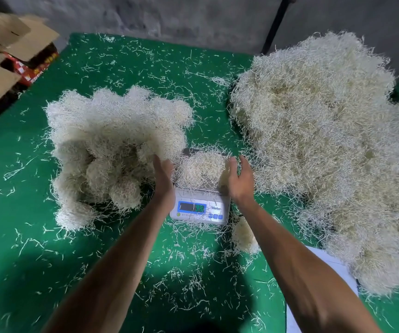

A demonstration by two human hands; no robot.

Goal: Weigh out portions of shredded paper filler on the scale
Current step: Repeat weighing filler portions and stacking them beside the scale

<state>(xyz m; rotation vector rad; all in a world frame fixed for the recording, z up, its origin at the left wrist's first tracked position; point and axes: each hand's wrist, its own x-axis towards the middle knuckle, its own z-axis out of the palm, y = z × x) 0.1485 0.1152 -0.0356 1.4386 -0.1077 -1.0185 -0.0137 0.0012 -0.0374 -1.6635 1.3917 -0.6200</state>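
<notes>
While resting on the scale (pixel 200 207), the portion (pixel 202 168) lies between both hands.

The scale (pixel 200 207) display digits blur unreadably; the shredded paper portion (pixel 199 170) hides its platform.

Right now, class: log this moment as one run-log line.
step: weighing | scale: portion on pan | hands: left, right open, flanking portion | display: unreadable

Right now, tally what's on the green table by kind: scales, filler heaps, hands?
Scale: 1
Portion on the scale: 1
Big loose heap, on the right: 1
Heap of balled portions, on the left: 1
Small clump near the scale: 1
Hands: 2, left hand and right hand
Total: 7
</notes>
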